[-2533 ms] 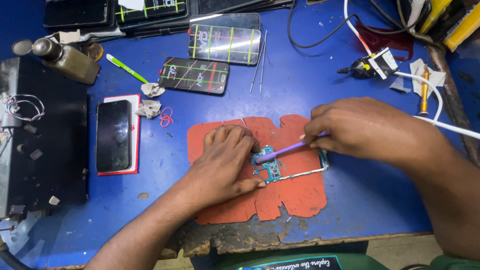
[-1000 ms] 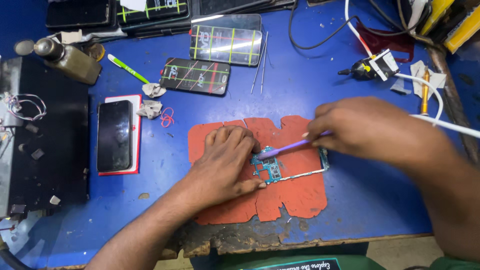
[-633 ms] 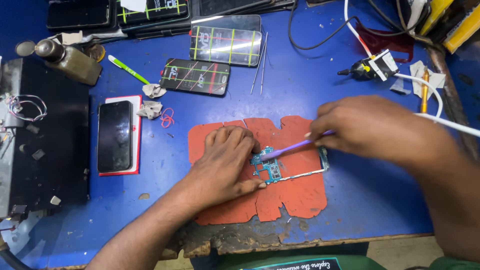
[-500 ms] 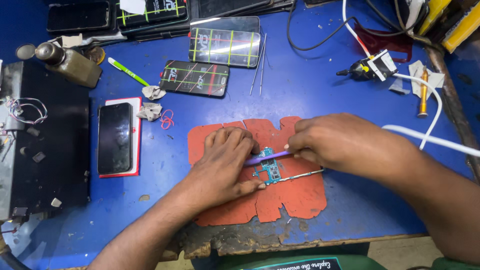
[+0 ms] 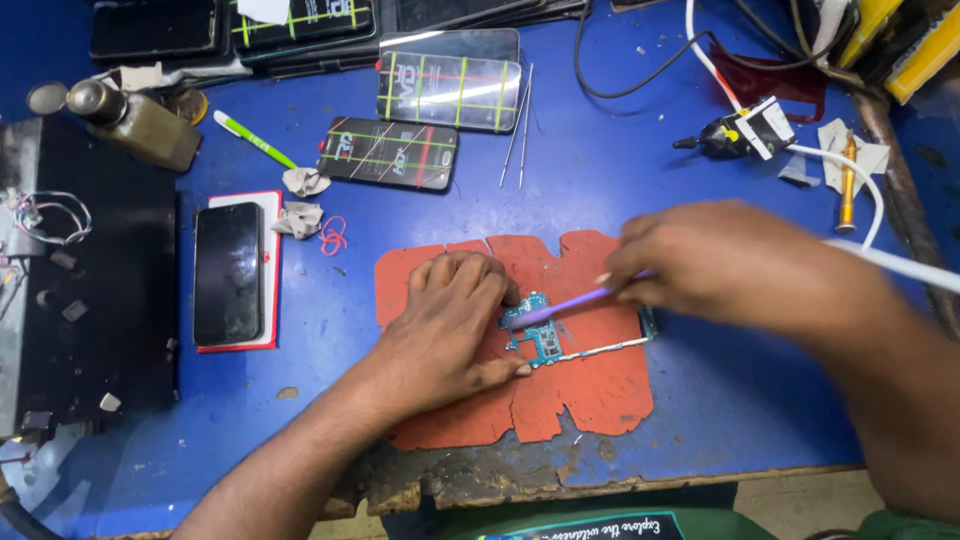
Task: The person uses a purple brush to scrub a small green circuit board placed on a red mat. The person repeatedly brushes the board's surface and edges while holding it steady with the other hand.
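At the near edge, the blue counter (image 5: 700, 400) is worn, its surface chipped away below a ragged red mat (image 5: 590, 390). On the mat lies a small blue-green circuit board (image 5: 545, 340) with a thin metal strip running off to its right. The left hand (image 5: 450, 330) lies flat on the mat, fingers curled down on the board's left edge and thumb stretched along its near side, pinning it in place. The right hand (image 5: 730, 265) comes in from the right, fingers pinched shut around a slim purple tool (image 5: 560, 305) whose tip touches the top of the board, just beside the left fingertips.

Left of the mat, well apart from it, a dark phone (image 5: 228, 272) lies face up on a red-edged white card. A black box (image 5: 90, 300) with loose wires and small bits on top fills the left side. Between the phone and the mat sit two crumpled tissue scraps (image 5: 300, 205) and a small red loop of wire.

Farther back, a phone panel (image 5: 390, 155) with coloured stripes lies flat, and a larger striped one (image 5: 450, 85) behind it. A pair of tweezers (image 5: 518, 125) rests just beside these. A green-and-white pen (image 5: 255, 140) lies near a brass-coloured bottle (image 5: 130, 118). To the far right, a white cable (image 5: 840, 180) runs past a small black-and-yellow device (image 5: 745, 130) and an orange-handled screwdriver (image 5: 848, 185). More dark phones are stacked along the far edge.
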